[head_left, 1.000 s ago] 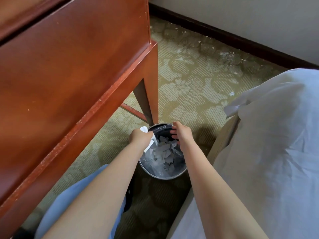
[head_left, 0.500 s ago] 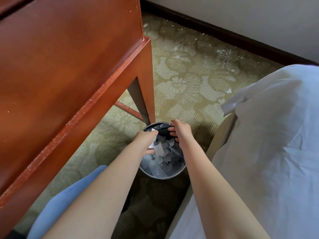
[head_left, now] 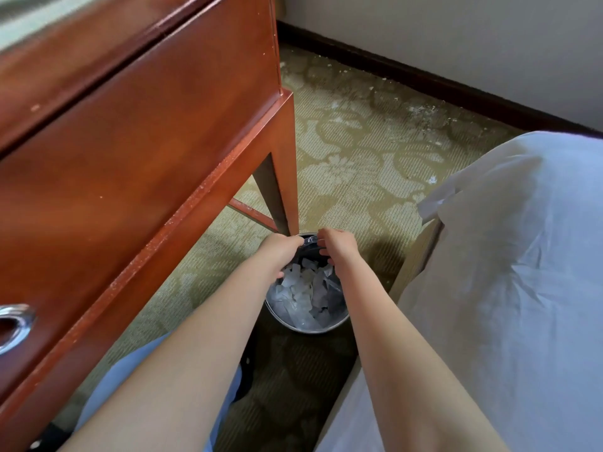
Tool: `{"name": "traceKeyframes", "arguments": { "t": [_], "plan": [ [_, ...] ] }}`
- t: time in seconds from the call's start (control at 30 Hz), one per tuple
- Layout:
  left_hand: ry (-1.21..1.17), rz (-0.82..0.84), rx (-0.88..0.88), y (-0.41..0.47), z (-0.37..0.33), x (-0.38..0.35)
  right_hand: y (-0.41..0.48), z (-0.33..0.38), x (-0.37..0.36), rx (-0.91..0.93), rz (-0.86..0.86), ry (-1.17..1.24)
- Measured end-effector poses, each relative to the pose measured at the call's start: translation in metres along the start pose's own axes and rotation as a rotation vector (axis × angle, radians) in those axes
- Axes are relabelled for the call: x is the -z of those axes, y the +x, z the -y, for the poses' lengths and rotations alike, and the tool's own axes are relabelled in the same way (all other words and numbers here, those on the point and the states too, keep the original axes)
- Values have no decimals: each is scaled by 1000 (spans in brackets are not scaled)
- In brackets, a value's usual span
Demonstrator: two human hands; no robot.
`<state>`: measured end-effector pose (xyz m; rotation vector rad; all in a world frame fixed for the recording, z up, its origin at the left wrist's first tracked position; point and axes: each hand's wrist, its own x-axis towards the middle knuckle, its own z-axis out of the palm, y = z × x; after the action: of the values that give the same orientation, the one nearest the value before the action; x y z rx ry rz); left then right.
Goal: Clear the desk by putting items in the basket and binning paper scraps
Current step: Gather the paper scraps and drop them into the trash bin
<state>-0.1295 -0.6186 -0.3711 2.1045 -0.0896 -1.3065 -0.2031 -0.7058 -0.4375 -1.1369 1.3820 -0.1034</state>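
A small round metal bin (head_left: 306, 328) with a dark liner stands on the carpet beside the desk leg (head_left: 287, 190). Several white paper scraps (head_left: 305, 288) lie piled inside it. Both my hands hang over the bin's far rim. My left hand (head_left: 281, 251) is palm down with its fingers loosely spread, and no paper shows in it. Just to its right, my right hand (head_left: 337, 244) has its fingers apart and curled downward, holding nothing. The desk top and the basket are out of view.
The reddish wooden desk (head_left: 130, 141) fills the left, with a chrome drawer pull (head_left: 13, 324) on its front. A bed under a white sheet (head_left: 505, 288) stands at the right. Patterned green carpet (head_left: 359, 151) with small white crumbs runs to the dark skirting board.
My left hand held a white paper scrap over the bin a second ago; the scrap has dropped in and the hand is empty. Both hands shifted slightly toward the bin's far rim.
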Motion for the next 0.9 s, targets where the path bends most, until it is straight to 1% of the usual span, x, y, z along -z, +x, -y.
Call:
{"name": "traceKeyframes", "arguments": {
  "t": [0.17,0.27,0.37,0.53,0.67,0.8,0.9],
  "plan": [
    [0,57,-52,-41,-11,15,-31,18,10,56,-5,10],
    [23,49,-108,-70,-14,28,-58,27,15,60,8,71],
    [12,19,-169,-106,-16,42,-94,40,17,107,9,100],
    [-72,-127,-387,-173,-10,62,-162,72,18,254,-5,83],
    [-205,-172,-583,-233,-4,89,-229,102,12,432,2,115],
    [-328,-298,-759,-293,1,133,-299,128,-10,593,68,138],
    [-380,-406,-845,-329,12,173,-347,141,-40,670,146,121]
  ]
}}
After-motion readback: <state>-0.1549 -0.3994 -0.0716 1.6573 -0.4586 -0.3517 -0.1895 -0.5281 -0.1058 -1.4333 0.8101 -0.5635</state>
